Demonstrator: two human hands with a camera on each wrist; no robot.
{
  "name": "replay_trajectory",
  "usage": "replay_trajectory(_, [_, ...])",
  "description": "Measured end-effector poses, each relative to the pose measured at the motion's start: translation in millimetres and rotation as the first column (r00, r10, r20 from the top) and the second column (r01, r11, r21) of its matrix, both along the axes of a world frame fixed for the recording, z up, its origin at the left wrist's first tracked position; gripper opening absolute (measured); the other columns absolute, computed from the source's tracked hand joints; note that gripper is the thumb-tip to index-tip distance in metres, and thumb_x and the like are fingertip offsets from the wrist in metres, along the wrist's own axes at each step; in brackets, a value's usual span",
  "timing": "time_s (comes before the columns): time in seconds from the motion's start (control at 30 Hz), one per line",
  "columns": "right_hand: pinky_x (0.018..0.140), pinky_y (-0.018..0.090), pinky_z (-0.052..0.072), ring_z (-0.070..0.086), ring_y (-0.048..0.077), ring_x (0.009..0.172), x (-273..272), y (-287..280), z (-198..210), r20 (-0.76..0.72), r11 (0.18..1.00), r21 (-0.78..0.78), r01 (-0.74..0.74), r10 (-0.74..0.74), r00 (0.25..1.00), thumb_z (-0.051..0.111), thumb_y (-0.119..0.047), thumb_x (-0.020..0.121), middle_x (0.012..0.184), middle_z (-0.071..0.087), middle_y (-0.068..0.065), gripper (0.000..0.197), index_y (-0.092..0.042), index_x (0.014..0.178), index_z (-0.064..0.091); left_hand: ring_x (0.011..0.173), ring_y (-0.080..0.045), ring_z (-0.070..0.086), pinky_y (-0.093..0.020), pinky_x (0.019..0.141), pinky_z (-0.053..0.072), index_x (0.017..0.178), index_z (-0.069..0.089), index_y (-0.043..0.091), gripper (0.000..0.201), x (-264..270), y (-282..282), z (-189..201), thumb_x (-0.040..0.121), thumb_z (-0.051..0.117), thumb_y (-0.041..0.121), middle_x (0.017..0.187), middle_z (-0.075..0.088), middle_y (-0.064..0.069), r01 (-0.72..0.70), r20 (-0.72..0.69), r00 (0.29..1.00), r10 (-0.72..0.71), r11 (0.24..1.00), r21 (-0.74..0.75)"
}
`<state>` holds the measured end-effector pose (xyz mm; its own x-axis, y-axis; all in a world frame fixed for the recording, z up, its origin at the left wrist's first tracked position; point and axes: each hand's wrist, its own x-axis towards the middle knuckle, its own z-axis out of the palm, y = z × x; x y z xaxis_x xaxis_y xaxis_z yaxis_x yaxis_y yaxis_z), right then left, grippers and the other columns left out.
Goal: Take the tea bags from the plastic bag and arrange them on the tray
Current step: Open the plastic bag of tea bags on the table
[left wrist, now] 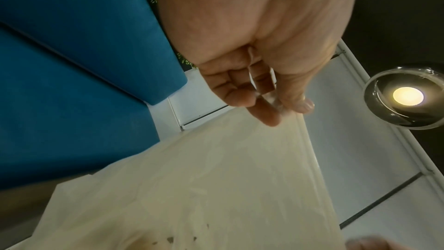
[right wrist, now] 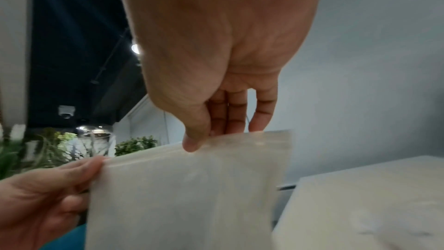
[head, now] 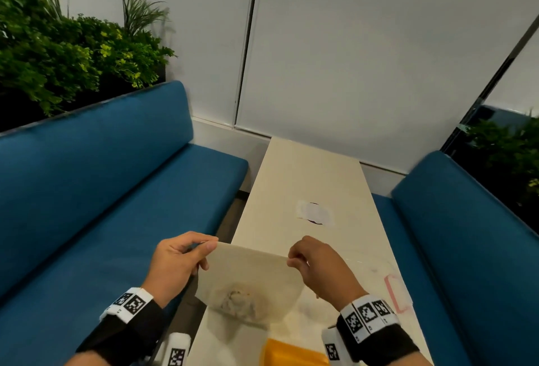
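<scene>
I hold a translucent plastic bag [head: 250, 275] up by its top edge, above the near end of the table. My left hand [head: 207, 249] pinches the top left corner and my right hand [head: 293, 259] pinches the top right. A pale brownish clump of tea bags [head: 237, 301] sags in the bottom of the bag. In the left wrist view, my left hand [left wrist: 281, 109] has thumb and forefinger on the bag [left wrist: 216, 178]. In the right wrist view, my right hand [right wrist: 204, 138] nips the bag [right wrist: 187, 187] at its rim. A yellow-orange flat thing [head: 288, 351] lies below the bag, cut off by the frame.
The narrow cream table [head: 306, 179] runs away from me to the white wall, with blue benches on the left [head: 102, 190] and right [head: 466, 234]. A white patch with a dark ring [head: 313, 214] sits mid-table. A clear item with a pink edge [head: 393, 292] lies at the right.
</scene>
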<state>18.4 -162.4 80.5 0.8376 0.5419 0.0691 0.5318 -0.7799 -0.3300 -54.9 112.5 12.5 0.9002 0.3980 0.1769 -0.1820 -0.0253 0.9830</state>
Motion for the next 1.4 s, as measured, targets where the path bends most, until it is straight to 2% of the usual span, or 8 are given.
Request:
replay_trajectory(0.23, [0.078,0.018,0.044,0.053,0.006,0.086,-8,-42,-9,0.017,0.996,-0.028,0.088,-0.088,0.996,0.056,-0.028,0.099,0.096,0.058,-0.011,0.012,-0.022,0.098,0.066,0.053,-0.022,0.058,-0.022,0.044,0.045,0.084,0.082,0.009,0.01,-6,-7,8,0.083,0.075,0.001,0.069,0.068,-0.026,0.018,-0.027,0.999,-0.019,0.999,-0.05])
replay_trajectory(0.43, [0.08,0.027,0.052,0.058,0.005,0.085,-9,-50,-12,-0.053,0.989,0.005,0.148,-0.147,0.988,0.063,-0.028,0.094,0.094,0.06,-0.013,0.004,-0.027,0.09,0.065,0.057,-0.024,0.062,-0.026,0.049,0.05,0.085,0.083,0.016,0.009,-19,-3,14,0.082,0.077,0.009,0.07,0.072,-0.017,0.037,-0.092,0.995,-0.039,0.999,-0.025])
replay_trajectory(0.63, [0.069,0.022,0.05,0.064,0.007,0.082,-12,-25,-13,-0.316,0.942,0.195,0.274,-0.204,0.927,0.069,-0.055,0.082,0.098,0.064,-0.014,0.02,-0.037,0.091,0.067,0.066,-0.021,0.07,-0.034,0.064,0.059,0.091,0.08,0.014,0.005,-29,-9,26,0.086,0.077,0.013,0.072,0.074,-0.011,0.032,-0.133,0.991,-0.025,0.998,0.058])
replay_trajectory(0.8, [0.062,0.026,0.059,0.066,0.01,0.07,-17,-10,-24,-0.348,0.937,0.158,0.311,-0.242,0.906,0.072,-0.035,0.083,0.091,0.067,-0.007,0.009,-0.027,0.084,0.068,0.065,-0.01,0.066,-0.024,0.063,0.056,0.08,0.079,0.027,0.011,-30,-8,28,0.078,0.086,0.019,0.076,0.074,-0.002,0.041,-0.191,0.982,-0.006,0.983,0.181])
replay_trajectory(0.97, [0.054,0.027,0.057,0.07,0.018,0.06,-14,-7,-31,-0.442,0.908,0.012,0.419,-0.371,0.817,0.067,-0.021,0.086,0.082,0.071,0.007,0.006,-0.015,0.085,0.064,0.07,-0.003,0.059,-0.018,0.065,0.046,0.086,0.074,0.039,0.014,-28,-3,25,0.077,0.083,0.045,0.078,0.061,0.011,0.223,-0.34,0.94,-0.009,0.771,0.597])
replay_trajectory(1.13, [0.046,0.026,0.055,0.064,0.015,0.045,8,12,-4,-0.413,0.836,0.256,0.485,-0.358,0.837,0.058,-0.005,0.088,0.065,0.069,0.011,0.013,-0.004,0.078,0.066,0.085,-0.018,0.061,-0.03,0.071,0.047,0.087,0.066,0.039,0.015,10,-2,47,0.096,0.054,0.043,0.091,0.054,0.011,0.273,-0.374,0.916,0.145,0.459,0.845])
replay_trajectory(1.3, [0.06,0.034,0.061,0.068,0.016,0.056,28,32,51,-0.227,0.726,0.547,0.417,-0.351,0.908,0.059,-0.005,0.089,0.074,0.069,0.004,0.013,-0.011,0.079,0.066,0.08,-0.023,0.06,-0.036,0.07,0.05,0.095,0.06,0.031,0.015,52,1,99,0.101,0.046,0.031,0.089,0.065,0.008,0.024,-0.19,0.952,0.242,0.558,0.83])
replay_trajectory(1.4, [0.062,0.032,0.059,0.068,0.015,0.061,12,25,54,-0.179,0.731,0.566,0.381,-0.343,0.922,0.06,-0.006,0.086,0.072,0.069,-0.002,0.016,-0.018,0.077,0.066,0.072,-0.021,0.062,-0.039,0.065,0.054,0.09,0.058,0.027,0.015,38,-3,95,0.102,0.049,0.029,0.08,0.065,0.004,-0.053,-0.147,0.968,0.203,0.738,0.672])
